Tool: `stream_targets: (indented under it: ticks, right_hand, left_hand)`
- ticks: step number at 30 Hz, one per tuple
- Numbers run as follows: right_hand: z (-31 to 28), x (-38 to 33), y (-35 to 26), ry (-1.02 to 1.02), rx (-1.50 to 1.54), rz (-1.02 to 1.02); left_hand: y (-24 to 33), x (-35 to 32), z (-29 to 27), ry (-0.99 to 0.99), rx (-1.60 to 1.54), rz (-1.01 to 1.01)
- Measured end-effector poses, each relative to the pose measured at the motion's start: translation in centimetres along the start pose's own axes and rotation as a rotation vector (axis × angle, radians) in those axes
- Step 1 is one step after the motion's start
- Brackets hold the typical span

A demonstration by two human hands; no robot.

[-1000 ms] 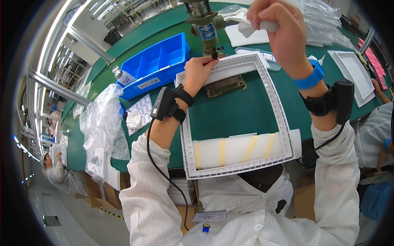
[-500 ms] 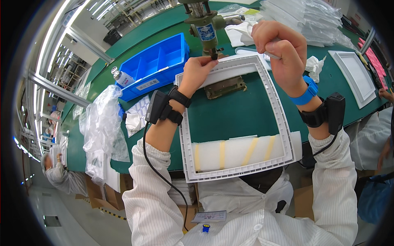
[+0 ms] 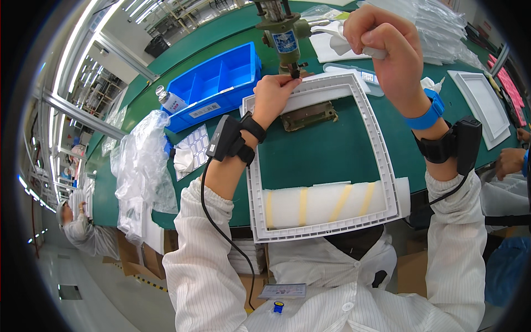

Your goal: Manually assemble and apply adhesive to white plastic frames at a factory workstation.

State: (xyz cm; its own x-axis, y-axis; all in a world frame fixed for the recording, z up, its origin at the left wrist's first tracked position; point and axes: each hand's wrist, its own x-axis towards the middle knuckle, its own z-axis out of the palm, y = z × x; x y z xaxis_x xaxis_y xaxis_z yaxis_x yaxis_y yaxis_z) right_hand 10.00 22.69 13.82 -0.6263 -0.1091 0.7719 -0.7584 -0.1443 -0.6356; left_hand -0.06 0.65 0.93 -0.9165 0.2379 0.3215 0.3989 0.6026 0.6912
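1. Head view, nearest first: a white foam roll (image 3: 323, 205) with yellow strips lies along the near edge of the green tabletop (image 3: 315, 157).
2. Over it passes the near side of the white frame (image 3: 381, 149), whose far side reaches the press (image 3: 286, 47). I'd judge the frame ribbed plastic: light, fairly stiff, with slim sides that might twist if lifted by one corner. Both long sides, gripped about midway, look the surest hold.
3. Through its opening, toward the far side, shows a drab metal plate (image 3: 310, 116).
4. At the frame's far side, the left hand (image 3: 272, 97) has thumb and fingertips drawn together beside the press's tip; whether they pinch anything, I can't tell.
5. Higher, to the right, the right hand (image 3: 391, 50) is a fist round a crumpled white wrap (image 3: 338, 44), seemingly on the press's lever (image 3: 317, 23). The wrap looks soft and might slip.
6. Left of the press stands a blue bin (image 3: 232, 98); farther right, clear bags (image 3: 428, 30).
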Motion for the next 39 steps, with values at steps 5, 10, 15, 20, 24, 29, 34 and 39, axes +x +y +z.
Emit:
stream_targets:
  ticks: [5, 10, 15, 20, 24, 29, 34, 39]
  right_hand:
    - [0.2, 0.2, -0.2, 0.016, 0.004, 0.035]
    - [-0.2, 0.0, 0.1, -0.073, -0.091, -0.04]
    - [-0.1, -1.8, 1.1, -0.11, -0.084, -0.162]
    - [0.0, -3.7, 2.2, -0.095, -0.08, -0.19]
    - [0.2, -4.4, 2.8, -0.095, -0.122, -0.262]
    - [0.2, -4.8, 3.0, -0.095, -0.152, -0.303]
    - [0.0, -4.9, 3.1, -0.108, -0.174, -0.312]
    - [-0.5, -4.4, 2.2, -0.174, -0.204, -0.269]
  left_hand:
    - [0.0, -0.1, 0.0, 0.016, 0.005, 0.006]
    - [0.0, -0.1, -0.1, -0.002, -0.005, -0.02]
    - [-0.4, 0.0, 0.1, 0.01, -0.01, 0.018]
    - [-0.8, 0.0, 0.3, -0.005, -0.018, 0.001]
    - [-0.6, 0.0, 0.2, 0.001, 0.005, -0.009]
    - [-0.6, 0.0, 0.3, -0.003, -0.006, -0.005]
    - [-1.3, 0.3, 0.7, -0.015, -0.203, -0.032]
    - [-1.3, 0.2, 0.6, -0.015, -0.16, -0.036]
